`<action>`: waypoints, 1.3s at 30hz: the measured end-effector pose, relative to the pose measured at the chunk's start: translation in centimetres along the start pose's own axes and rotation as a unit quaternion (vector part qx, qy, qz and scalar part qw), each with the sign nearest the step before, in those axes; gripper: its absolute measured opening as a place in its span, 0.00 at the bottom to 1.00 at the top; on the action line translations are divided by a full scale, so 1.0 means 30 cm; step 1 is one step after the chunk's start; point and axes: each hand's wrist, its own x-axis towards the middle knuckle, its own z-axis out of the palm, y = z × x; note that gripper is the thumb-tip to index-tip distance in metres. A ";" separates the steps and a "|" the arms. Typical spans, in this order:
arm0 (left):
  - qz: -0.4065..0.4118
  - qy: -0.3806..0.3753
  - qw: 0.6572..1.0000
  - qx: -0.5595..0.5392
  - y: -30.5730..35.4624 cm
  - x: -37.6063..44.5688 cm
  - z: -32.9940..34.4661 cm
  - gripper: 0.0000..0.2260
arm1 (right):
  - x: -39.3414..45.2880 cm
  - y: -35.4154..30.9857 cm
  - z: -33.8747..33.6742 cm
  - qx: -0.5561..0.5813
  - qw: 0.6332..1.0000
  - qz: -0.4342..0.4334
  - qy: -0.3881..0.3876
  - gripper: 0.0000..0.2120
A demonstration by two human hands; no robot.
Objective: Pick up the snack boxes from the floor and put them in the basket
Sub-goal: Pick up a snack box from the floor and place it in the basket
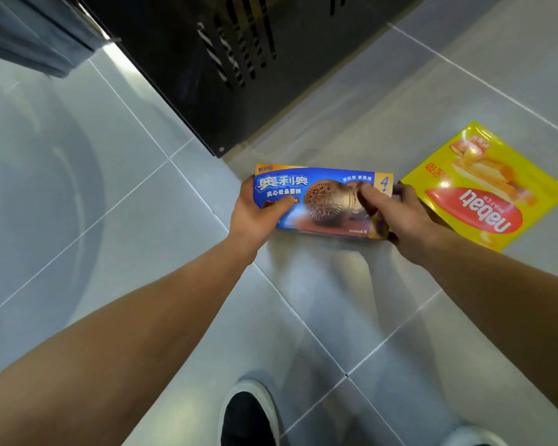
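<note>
Both hands hold one blue box (319, 201) low over the floor (110, 204). Left hand (255, 214) grips the box's left end, thumb across the printed face, fingers wrapped behind. Right hand (397, 214) grips the right end, thumb (369, 196) lying on the front face, the remaining fingers curled round the far edge. The box is a long flat cardboard carton, glossy, face tilted up toward the camera; whether its lower edge touches the tiles cannot be told.

Print on the box: white Chinese lettering on blue, a picture of a round embossed chocolate sandwich biscuit, an orange-yellow band at the right end with "4+".

Just beside the right hand lies a yellow packet (484, 188), flat on the floor, shiny, roughly square. It reads "nabati WAFER" on a red oval, upside-down from this view, with pictured wafers above.

Floor: large grey glossy tiles, pale grout lines. Black slotted metal panel (207, 75) stands behind. One dark shoe (248, 416) with a white rim shows at the bottom edge.
</note>
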 end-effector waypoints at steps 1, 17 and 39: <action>0.006 0.008 1.000 -0.007 0.024 -0.038 -0.001 0.25 | -0.039 -0.007 -0.005 0.024 1.000 0.007 0.013 0.34; -0.027 -0.199 0.975 0.090 0.756 -1.054 -0.321 0.40 | -1.343 -0.336 -0.457 0.150 0.985 0.084 0.034 0.33; 0.405 -0.565 0.609 0.383 1.603 -1.604 -0.796 0.45 | -2.825 -0.605 -0.090 -0.107 0.918 0.054 0.378 0.55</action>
